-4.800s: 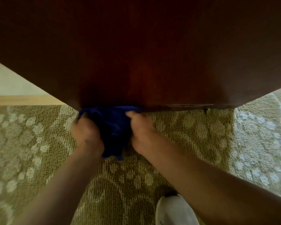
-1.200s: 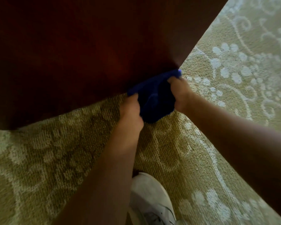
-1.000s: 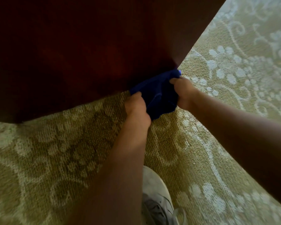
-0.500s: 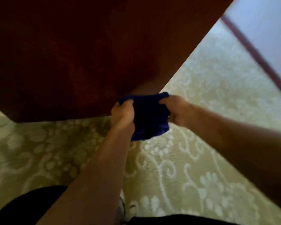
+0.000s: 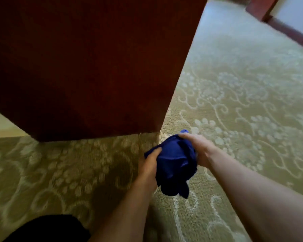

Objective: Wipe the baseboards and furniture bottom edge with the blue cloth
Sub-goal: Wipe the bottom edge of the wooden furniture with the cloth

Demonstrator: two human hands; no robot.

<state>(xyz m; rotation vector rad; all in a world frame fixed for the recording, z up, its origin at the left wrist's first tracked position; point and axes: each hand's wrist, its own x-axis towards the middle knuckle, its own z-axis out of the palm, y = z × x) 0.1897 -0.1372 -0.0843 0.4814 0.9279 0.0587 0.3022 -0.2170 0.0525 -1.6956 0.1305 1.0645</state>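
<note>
Both hands, left (image 5: 150,165) and right (image 5: 198,151), clutching bunched blue cloth (image 5: 175,165) just off dark cabinet (image 5: 94,67) corner

i see a tan-green carpet (image 5: 234,105) with a pale floral and scroll pattern across the floor. a dark trouser knee (image 5: 47,227) shows at the bottom left. far at the top right, a red-brown wooden post (image 5: 259,7) stands beside a pale wall (image 5: 294,13).
</note>
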